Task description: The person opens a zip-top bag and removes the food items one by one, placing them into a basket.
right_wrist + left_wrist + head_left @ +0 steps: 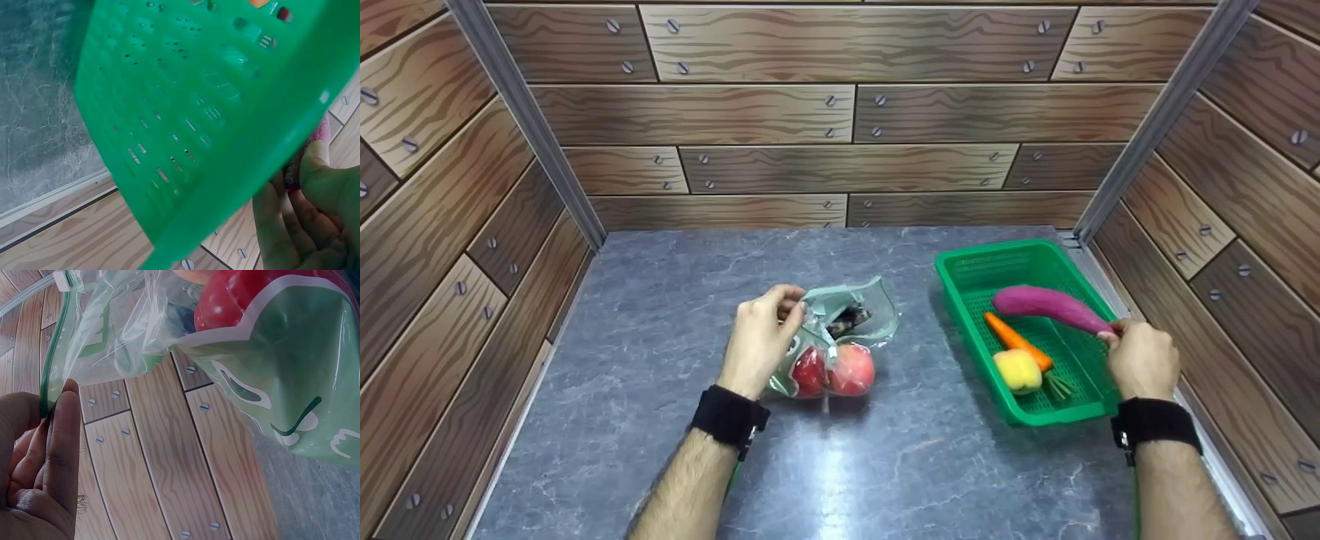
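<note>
Two hands at work — left hand [757, 341] pinches the bag [840, 345] rim at centre; right hand [1142, 360] grips the purple vegetable [1046, 306] in the basket [1080, 409], lower right — lifting it bagward seems next.

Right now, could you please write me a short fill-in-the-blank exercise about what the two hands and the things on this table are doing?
1. The left hand pinches the rim of a plastic ____ that holds two red fruits.
2. The right hand holds the tip of a ____ vegetable over the basket.
3. The basket is coloured ____.
4. Inside it, a yellow piece lies beside an orange ____.

Missing words: bag; purple; green; carrot
</note>
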Demonstrator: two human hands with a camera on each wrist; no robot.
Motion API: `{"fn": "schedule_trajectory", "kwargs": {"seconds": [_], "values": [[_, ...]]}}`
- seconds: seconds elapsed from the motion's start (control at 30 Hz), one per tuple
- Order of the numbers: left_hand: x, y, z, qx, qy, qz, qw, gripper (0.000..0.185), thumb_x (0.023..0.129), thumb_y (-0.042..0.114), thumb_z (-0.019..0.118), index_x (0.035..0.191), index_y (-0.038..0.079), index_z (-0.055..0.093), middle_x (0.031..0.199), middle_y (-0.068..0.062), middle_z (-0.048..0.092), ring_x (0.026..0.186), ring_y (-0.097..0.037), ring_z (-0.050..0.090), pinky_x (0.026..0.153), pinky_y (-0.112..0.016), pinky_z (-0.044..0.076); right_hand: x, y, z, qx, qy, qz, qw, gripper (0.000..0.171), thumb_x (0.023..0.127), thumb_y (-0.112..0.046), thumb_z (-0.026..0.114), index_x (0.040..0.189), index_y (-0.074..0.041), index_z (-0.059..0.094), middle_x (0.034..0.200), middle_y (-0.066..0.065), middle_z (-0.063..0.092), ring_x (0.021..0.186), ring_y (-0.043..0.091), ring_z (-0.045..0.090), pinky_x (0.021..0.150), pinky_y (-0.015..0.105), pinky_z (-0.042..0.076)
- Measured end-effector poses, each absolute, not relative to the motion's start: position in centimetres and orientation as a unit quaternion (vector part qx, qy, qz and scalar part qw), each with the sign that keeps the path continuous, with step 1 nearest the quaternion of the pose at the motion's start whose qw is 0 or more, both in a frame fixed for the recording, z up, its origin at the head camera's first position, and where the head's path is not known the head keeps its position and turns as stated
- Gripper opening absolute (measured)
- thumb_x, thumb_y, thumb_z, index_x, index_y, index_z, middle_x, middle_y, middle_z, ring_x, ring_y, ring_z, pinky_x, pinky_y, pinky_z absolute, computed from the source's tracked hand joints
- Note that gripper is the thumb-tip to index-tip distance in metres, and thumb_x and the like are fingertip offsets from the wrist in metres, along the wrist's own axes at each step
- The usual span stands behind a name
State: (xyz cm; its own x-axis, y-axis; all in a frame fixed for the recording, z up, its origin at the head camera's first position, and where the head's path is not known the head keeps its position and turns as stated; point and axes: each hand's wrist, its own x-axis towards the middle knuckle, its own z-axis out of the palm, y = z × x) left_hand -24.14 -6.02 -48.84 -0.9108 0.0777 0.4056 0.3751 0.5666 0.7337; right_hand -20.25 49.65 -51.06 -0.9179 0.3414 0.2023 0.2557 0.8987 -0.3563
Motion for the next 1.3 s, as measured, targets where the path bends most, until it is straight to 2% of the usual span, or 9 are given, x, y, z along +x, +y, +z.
{"fn": "schedule_trajectory", "kwargs": {"seconds": [0.43, 0.63, 0.83, 1.0, 1.3], "values": [[-24.3, -6.0, -48.9, -0.128, -0.87, -0.446, 0.164, 0.018, 0.111, 0.008, 0.078, 0.127, 0.004, 0.084, 0.102, -0.008, 0.09, 0.091, -0.022, 0.085, 0.081, -0.038, 0.074, -20.5, 49.6, -51.3, -0.157, -0.969, 0.168, 0.092, 0.039, 0.119, -0.023, 0.071, 0.141, 0.009, 0.074, 0.131, 0.046, 0.075, 0.11, 0.073, 0.073, 0.081, 0.08, 0.061], [-24.2, -6.0, -48.9, -0.128, -0.871, -0.446, 0.163, 0.018, 0.111, 0.008, 0.078, 0.127, 0.005, 0.084, 0.101, -0.007, 0.09, 0.09, -0.02, 0.085, 0.08, -0.036, 0.073, -20.5, 49.2, -51.0, -0.139, -0.97, 0.172, 0.102, 0.036, 0.118, -0.022, 0.072, 0.139, 0.008, 0.076, 0.132, 0.044, 0.076, 0.112, 0.072, 0.073, 0.082, 0.079, 0.06], [-24.3, -6.0, -49.1, -0.127, -0.872, -0.443, 0.165, 0.017, 0.112, 0.009, 0.077, 0.127, 0.006, 0.084, 0.101, -0.006, 0.09, 0.09, -0.02, 0.085, 0.076, -0.034, 0.071, -20.6, 48.3, -50.5, -0.133, -0.967, 0.18, 0.12, 0.037, 0.119, -0.02, 0.072, 0.143, 0.006, 0.075, 0.138, 0.042, 0.075, 0.119, 0.071, 0.072, 0.091, 0.08, 0.06], [-24.3, -6.1, -49.1, -0.127, -0.871, -0.444, 0.166, 0.016, 0.112, 0.009, 0.078, 0.126, 0.006, 0.084, 0.1, -0.006, 0.09, 0.09, -0.02, 0.085, 0.076, -0.033, 0.071, -20.9, 47.2, -50.2, -0.094, -0.964, 0.195, 0.152, 0.039, 0.116, -0.017, 0.077, 0.144, 0.009, 0.075, 0.134, 0.039, 0.078, 0.12, 0.066, 0.075, 0.099, 0.079, 0.061], [-24.2, -6.3, -49.2, -0.126, -0.869, -0.451, 0.161, 0.018, 0.111, 0.008, 0.078, 0.128, 0.006, 0.084, 0.101, -0.006, 0.09, 0.091, -0.021, 0.085, 0.077, -0.034, 0.072, -21.7, 44.5, -49.1, -0.032, -0.964, 0.217, 0.148, 0.056, 0.11, -0.017, 0.084, 0.157, 0.008, 0.066, 0.144, 0.042, 0.073, 0.13, 0.064, 0.073, 0.109, 0.079, 0.061]]}}
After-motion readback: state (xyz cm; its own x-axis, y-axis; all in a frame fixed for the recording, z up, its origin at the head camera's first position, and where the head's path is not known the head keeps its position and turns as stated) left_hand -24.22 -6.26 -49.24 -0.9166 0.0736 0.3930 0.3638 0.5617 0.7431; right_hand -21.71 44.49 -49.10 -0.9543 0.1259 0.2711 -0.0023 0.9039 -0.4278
